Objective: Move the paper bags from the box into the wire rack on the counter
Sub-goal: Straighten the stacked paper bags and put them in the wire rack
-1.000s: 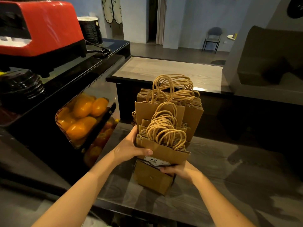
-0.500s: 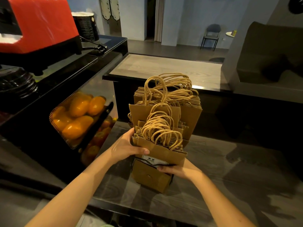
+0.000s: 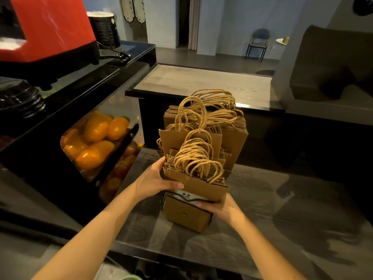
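brown paper bags with twisted rope handles (image 3: pixel 196 184): front stack upright in the rack, handles up
left grip (image 3: pixel 155 181): clasps the stack's left edge, thumb across its front face
right grip (image 3: pixel 220 207): fingers curled on the front bag's lower edge
thin black wire rack (image 3: pixel 165 201): carries a white price tag (image 3: pixel 186 196); taller bags fill its back
dark wood-grain desk (image 3: pixel 282 209): bears the rack
orange fruit (image 3: pixel 96 142): left, behind a perforated panel
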Demonstrator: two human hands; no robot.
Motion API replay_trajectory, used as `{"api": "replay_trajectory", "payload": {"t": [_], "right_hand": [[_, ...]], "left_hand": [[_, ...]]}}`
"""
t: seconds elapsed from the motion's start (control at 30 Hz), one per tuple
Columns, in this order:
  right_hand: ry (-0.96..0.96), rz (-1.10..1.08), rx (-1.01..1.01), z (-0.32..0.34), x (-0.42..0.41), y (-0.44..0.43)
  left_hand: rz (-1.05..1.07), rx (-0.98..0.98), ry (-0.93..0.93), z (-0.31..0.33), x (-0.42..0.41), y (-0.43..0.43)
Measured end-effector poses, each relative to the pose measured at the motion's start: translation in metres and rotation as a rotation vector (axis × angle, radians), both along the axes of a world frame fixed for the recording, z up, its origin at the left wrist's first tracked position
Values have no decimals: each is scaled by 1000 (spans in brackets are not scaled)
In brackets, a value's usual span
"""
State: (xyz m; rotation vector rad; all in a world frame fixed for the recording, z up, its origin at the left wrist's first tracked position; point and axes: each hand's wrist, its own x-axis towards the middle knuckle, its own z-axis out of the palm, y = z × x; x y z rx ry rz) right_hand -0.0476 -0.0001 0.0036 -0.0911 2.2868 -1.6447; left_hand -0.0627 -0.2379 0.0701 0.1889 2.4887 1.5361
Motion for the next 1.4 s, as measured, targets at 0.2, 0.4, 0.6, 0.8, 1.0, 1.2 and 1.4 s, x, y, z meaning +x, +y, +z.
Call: {"api": "replay_trajectory", "payload": {"t": [0.2,0.4,0.6,0.8,1.0,1.2,1.4], "right_hand": [[23,2,160,-7,12,1],[66,10,176,-5,17,2],[203,-36,225,-5,25,9],[80,134,382,-6,18,9],[226,-15,234,-7,26,11],[216,49,325,-4,28,11],[52,191,494,-23,24,17]], "left_hand": [[-3,-156,-29,-17,7,-5],[-23,-110,15,-11,20,-4],[47,-9,137,-23,29,-5],[-51,-158,169,-25,38,-1],[-192,-431,183,-11,32,-2],[-198,-375,31,-19,38,-2],[-95,-330,-11,-43,46,2]]}}
